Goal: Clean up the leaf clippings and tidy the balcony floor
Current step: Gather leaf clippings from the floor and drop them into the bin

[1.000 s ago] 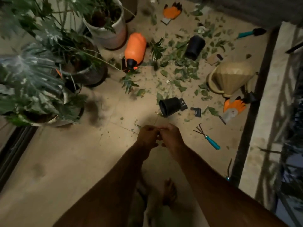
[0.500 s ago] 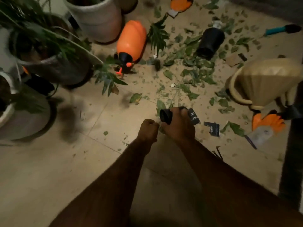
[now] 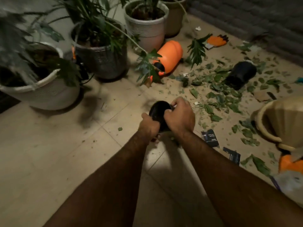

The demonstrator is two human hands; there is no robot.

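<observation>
Grip of left hand point(image 3: 150, 127) and right hand point(image 3: 178, 117) curled round black pot point(image 3: 159, 110), leaf clippings point(image 3: 216, 97), orange sprayer point(image 3: 170, 54) beyond

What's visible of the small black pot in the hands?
The small black pot is plain, round, matte, plastic by its look. It is tilted, one round end turned up and away from the camera; its inside is too dark to read. The left hand grips its near left side; the right hand curls over its right side, hiding most of the body. It is low over the tiled floor, beside the leaf clippings; floor contact cannot be told.
</observation>
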